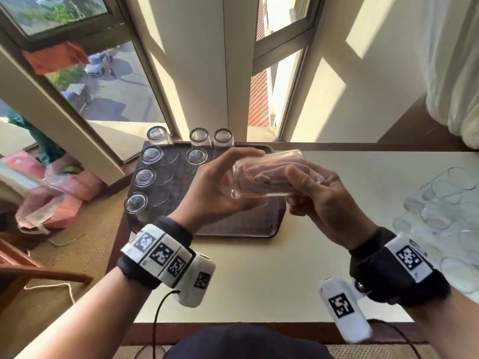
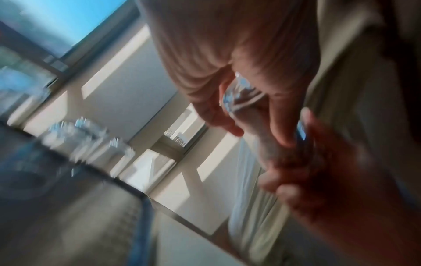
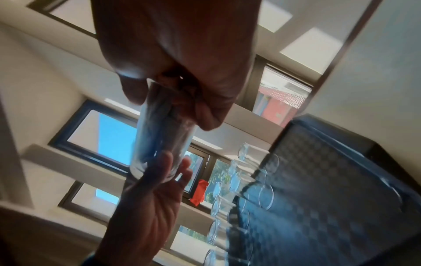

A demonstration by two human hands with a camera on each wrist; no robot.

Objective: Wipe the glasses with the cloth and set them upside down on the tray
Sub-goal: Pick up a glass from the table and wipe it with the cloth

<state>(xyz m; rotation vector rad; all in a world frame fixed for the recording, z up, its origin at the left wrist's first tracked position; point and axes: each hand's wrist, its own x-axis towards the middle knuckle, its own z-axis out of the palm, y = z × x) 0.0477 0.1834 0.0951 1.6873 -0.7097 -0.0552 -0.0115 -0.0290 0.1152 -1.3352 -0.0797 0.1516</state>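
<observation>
A clear glass (image 1: 261, 177) lies on its side in the air above the dark tray (image 1: 233, 226). My left hand (image 1: 220, 182) grips it at its thick base, fingers over the top and thumb below. A pinkish cloth (image 1: 269, 174) fills the inside of the glass. My right hand (image 1: 313, 193) holds the cloth at the glass mouth, thumb pressing on it. In the right wrist view the glass (image 3: 159, 140) runs between both hands. Several glasses (image 1: 145, 177) stand upside down along the tray's left and far sides.
A cluster of upright clear glasses (image 1: 440, 211) stands on the cream table (image 1: 259, 281) at the right. Windows and a wall rise just behind the tray. A white curtain (image 1: 456, 73) hangs at the far right. Pink bags (image 1: 59, 198) lie on the floor to the left.
</observation>
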